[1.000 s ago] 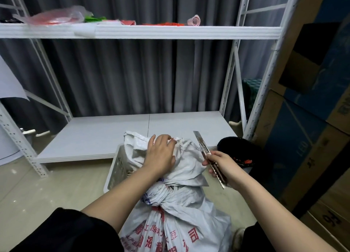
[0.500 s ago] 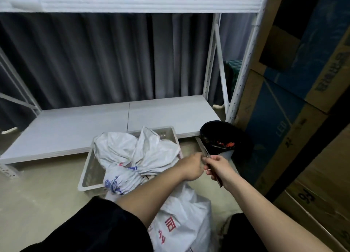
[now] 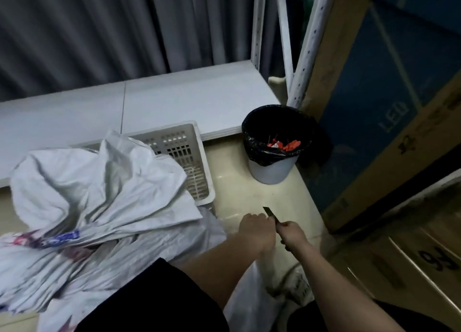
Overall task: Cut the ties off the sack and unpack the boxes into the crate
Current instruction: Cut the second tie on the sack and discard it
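Observation:
The white woven sack [image 3: 99, 202] with red and blue print lies crumpled at the left, draped over the white slotted crate [image 3: 184, 157] on the floor. My right hand [image 3: 290, 233] grips a utility knife [image 3: 272, 214], its dark blade pointing up and left. My left hand [image 3: 255, 230] is a curled fist right beside the blade; what it holds is hidden. No boxes show.
A black-lined bin [image 3: 274, 144] with red scraps inside stands on the floor right of the crate. The low white shelf [image 3: 149, 107] runs behind. Large cardboard boxes [image 3: 386, 107] are stacked at the right, close to my right arm.
My left hand left the top of the sack and came over to the knife in my right hand. The view swung down and to the right, towards the bin.

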Available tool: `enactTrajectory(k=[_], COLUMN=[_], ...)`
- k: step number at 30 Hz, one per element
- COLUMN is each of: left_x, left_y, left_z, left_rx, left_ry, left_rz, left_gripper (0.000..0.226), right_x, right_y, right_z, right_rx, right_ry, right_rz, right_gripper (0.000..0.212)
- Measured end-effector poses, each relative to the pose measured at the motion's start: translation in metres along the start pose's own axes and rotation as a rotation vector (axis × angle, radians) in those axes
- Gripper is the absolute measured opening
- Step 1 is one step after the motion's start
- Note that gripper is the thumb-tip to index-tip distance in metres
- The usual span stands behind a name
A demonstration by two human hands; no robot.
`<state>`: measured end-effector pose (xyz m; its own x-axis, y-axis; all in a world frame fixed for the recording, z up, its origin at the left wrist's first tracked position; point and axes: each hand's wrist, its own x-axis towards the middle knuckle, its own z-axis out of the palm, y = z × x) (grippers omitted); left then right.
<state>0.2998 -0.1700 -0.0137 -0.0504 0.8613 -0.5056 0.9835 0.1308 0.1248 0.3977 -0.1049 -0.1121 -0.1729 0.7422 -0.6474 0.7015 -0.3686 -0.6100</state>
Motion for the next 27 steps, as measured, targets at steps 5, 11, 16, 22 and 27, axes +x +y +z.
enactTrajectory(k=[5, 11, 16, 22, 27], left_x=[0.028, 0.036, 0.041, 0.04, 0.038], left_y=[-0.006, -0.02, -0.026, -0.027, -0.027], left_z=[0.026, 0.047, 0.061, 0.062, 0.065], left_rx=[0.103, 0.192, 0.113, 0.15, 0.099], left_ry=[-0.021, -0.095, -0.099, -0.12, -0.109], left_rz=[-0.006, -0.031, -0.046, -0.01, -0.016], left_gripper=[0.037, 0.039, 0.034, 0.041, 0.041], right_x=[0.046, 0.074, 0.094, 0.099, 0.088], right_y=[0.032, 0.063, 0.095, 0.109, 0.1], right_z=[0.031, 0.073, 0.096, 0.1, 0.09], right_rx=[-0.043, 0.027, 0.053, 0.066, 0.093], right_ry=[0.012, 0.027, 0.001, 0.038, 0.051], right_rz=[0.008, 0.058, 0.139, 0.266, 0.333], right_gripper=[0.038, 0.025, 0.027, 0.036, 0.045])
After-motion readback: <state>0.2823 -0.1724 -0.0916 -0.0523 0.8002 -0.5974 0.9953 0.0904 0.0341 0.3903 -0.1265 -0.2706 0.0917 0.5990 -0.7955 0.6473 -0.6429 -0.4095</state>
